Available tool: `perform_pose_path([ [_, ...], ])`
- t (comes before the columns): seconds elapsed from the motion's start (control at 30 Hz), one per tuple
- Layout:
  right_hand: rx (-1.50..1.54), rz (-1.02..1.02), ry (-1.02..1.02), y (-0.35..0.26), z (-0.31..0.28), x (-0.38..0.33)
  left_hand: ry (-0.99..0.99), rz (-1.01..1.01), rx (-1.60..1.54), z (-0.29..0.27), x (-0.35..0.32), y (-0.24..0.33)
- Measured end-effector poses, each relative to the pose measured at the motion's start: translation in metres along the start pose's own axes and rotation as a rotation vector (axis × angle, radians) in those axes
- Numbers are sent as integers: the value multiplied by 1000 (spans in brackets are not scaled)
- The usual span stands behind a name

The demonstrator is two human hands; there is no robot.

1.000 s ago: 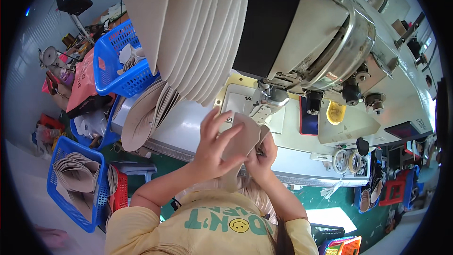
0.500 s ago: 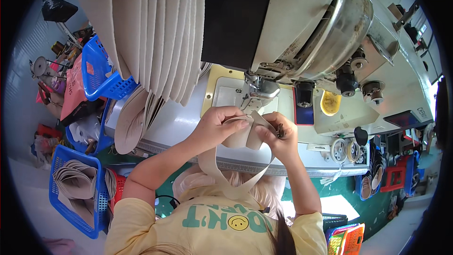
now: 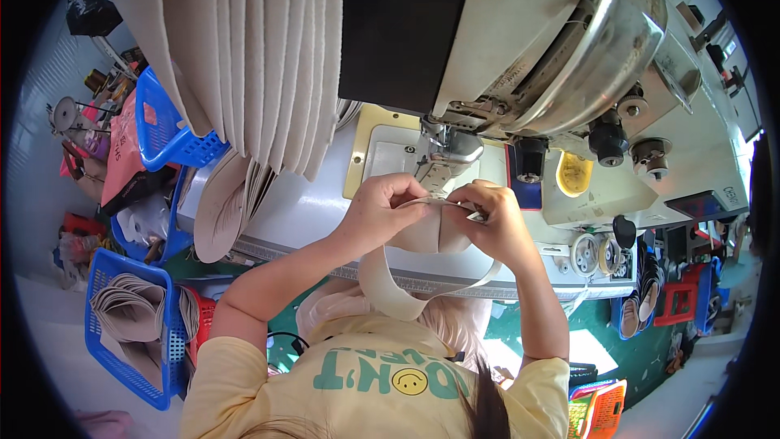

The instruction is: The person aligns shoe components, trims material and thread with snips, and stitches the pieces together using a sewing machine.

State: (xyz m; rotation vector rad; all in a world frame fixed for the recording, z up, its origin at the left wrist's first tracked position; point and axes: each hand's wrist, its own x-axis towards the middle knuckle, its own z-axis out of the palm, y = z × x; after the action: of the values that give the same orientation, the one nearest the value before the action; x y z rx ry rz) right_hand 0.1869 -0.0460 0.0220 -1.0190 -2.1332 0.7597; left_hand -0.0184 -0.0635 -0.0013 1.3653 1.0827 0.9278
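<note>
Nearest, one beige curved fabric strip (image 3: pixel 422 276) hangs over the front edge of the white sewing desk (image 3: pixel 309 211). Both hands pinch its upper seam: the left hand (image 3: pixel 382 210) and right hand (image 3: pixel 491 223) are each closed on it, just below the single grey sewing machine (image 3: pixel 528 57). Farther left, two blue plastic baskets (image 3: pixel 166 126) hold beige pieces.

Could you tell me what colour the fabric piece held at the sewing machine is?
Beige; the fabric piece shows best in the head view.
</note>
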Motion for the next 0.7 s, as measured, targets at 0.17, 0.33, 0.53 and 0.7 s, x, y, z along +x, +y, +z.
perform_pose_path([
  [0.17, 0, 23, -72, -3, -8, 4, -14, -29, -26, -2, 1, 3],
  [0.33, -58, 69, -51, -7, -6, 4, -19, -14, -5, -1, 0, 7],
  [0.53, -61, 47, -6, -4, -3, 3, 6, 18, 5, 2, 2, 6],
  [0.7, 6, 136, -23, -6, -6, 5, 59, 50, 67, 2, 6, 8],
])
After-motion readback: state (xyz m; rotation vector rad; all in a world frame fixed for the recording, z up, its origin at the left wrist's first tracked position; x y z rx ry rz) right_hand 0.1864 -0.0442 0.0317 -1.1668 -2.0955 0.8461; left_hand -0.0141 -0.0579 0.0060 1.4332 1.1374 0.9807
